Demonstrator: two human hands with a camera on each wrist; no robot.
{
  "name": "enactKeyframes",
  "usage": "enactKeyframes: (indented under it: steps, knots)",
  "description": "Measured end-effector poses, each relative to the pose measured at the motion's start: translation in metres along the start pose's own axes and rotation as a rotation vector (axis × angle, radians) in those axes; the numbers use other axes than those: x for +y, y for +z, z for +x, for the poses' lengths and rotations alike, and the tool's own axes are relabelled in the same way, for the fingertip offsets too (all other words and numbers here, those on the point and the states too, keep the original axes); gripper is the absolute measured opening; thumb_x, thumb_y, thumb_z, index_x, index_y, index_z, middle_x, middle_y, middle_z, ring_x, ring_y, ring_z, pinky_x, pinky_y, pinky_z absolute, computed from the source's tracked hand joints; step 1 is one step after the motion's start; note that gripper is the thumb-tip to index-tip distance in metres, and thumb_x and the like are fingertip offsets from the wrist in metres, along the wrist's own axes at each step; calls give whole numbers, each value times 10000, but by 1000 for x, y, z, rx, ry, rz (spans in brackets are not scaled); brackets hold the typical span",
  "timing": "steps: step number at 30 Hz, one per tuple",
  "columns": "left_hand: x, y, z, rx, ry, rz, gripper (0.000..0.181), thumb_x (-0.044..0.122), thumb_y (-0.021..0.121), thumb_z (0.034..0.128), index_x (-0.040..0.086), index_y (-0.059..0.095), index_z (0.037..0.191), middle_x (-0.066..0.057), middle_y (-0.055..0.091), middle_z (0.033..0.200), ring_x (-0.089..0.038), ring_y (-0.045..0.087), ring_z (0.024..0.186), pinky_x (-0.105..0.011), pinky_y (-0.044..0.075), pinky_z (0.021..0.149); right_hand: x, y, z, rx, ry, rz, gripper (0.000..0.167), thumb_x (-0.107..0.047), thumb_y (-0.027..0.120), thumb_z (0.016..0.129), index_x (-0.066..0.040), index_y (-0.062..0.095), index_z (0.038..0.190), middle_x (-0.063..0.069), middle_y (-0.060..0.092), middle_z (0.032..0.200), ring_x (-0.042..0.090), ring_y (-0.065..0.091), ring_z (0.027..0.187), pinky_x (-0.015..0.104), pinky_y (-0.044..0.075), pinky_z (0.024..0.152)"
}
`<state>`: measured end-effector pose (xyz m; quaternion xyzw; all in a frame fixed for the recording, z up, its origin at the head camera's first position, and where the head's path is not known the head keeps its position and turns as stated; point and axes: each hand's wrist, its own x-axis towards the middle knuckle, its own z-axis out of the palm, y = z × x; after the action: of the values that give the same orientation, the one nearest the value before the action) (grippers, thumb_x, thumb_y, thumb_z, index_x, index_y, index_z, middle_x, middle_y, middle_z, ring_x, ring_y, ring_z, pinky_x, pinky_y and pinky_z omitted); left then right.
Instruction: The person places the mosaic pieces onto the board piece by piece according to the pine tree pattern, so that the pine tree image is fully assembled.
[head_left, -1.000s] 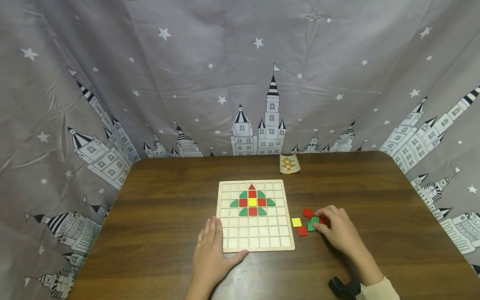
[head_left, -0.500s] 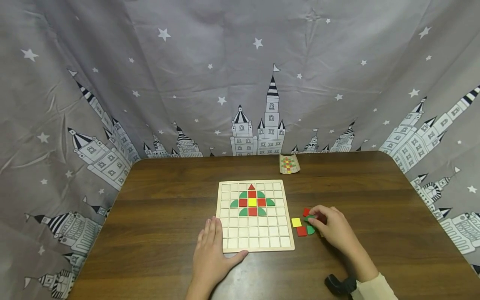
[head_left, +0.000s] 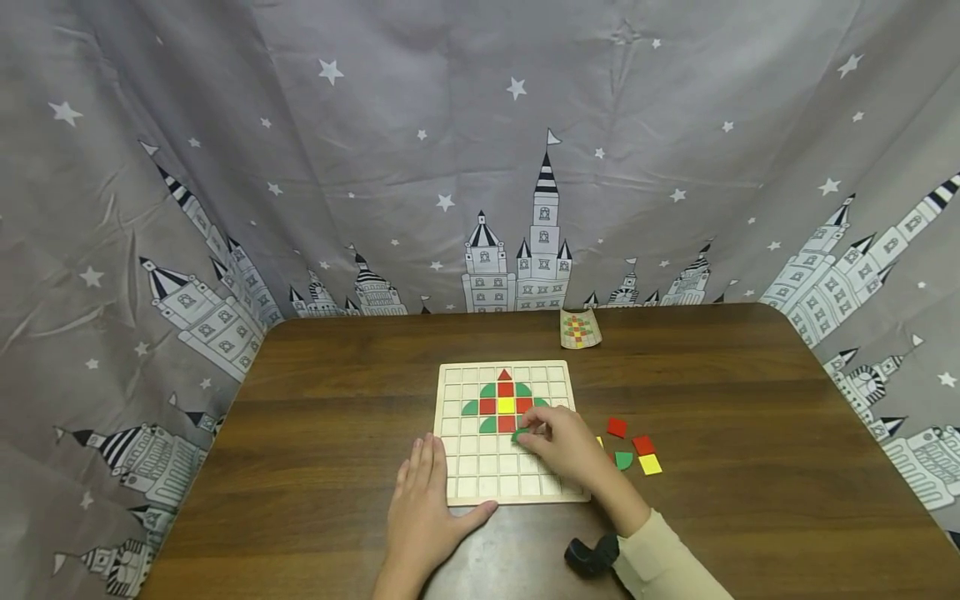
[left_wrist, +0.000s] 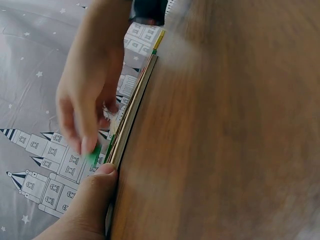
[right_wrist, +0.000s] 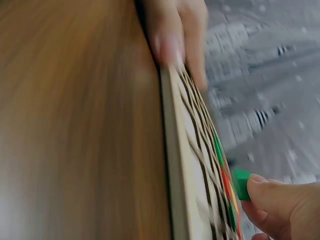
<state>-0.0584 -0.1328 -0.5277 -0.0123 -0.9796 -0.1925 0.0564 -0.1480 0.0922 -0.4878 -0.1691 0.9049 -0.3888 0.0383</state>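
Observation:
A wooden grid board (head_left: 468, 465) lies on the table, with a pattern of red, green and yellow tiles in its upper cells. My left hand (head_left: 427, 517) rests at the board's lower left corner, fingers along the left edge and thumb on the front edge. Over the middle of the board, my right hand (head_left: 564, 446) pinches a green tile (right_wrist: 241, 184) between thumb and fingertips. In the head view that hand hides part of the pattern's right side. Thumb and tile stand just above the board in the right wrist view.
Right of the board lie a red square tile (head_left: 617, 427), another red tile (head_left: 643, 445), a yellow tile (head_left: 650, 464) and a green quarter-round tile (head_left: 623, 460). Other tiles there are partly covered by the right arm. A curled pattern card (head_left: 580, 330) lies behind the board.
My right hand has picked the green tile from the loose pieces and carried it left over the board. A yellow tile and a red one it covered now show. The left hand has stayed put.

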Motion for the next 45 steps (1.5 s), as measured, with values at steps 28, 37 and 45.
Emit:
enactKeyframes:
  steps: [28,37,45]
  knots:
    - [-1,0,0,46,36,10,1224,836,609,714,-21,307,1533,-176,284,1619,-329,250,1520,-529,264,1207,-40,55,20,10,-204,-248,165,-327,771,855,-217,790,978,-93,662,952,72,451,810,209,370,700]
    - [0,0,0,29,28,9,1231,849,592,714,-20,300,1536,-173,276,1622,-322,231,1527,-521,245,1217,-41,54,17,13,-256,-307,162,-329,764,859,-215,814,963,-105,645,926,71,446,799,215,368,706]
    - [-1,0,1,35,28,7,1229,841,608,708,-25,313,1530,-177,292,1616,-331,242,1522,-523,252,1213,-35,43,4,39,-279,-311,172,-310,745,875,-235,787,1024,-103,653,939,79,460,819,225,408,698]
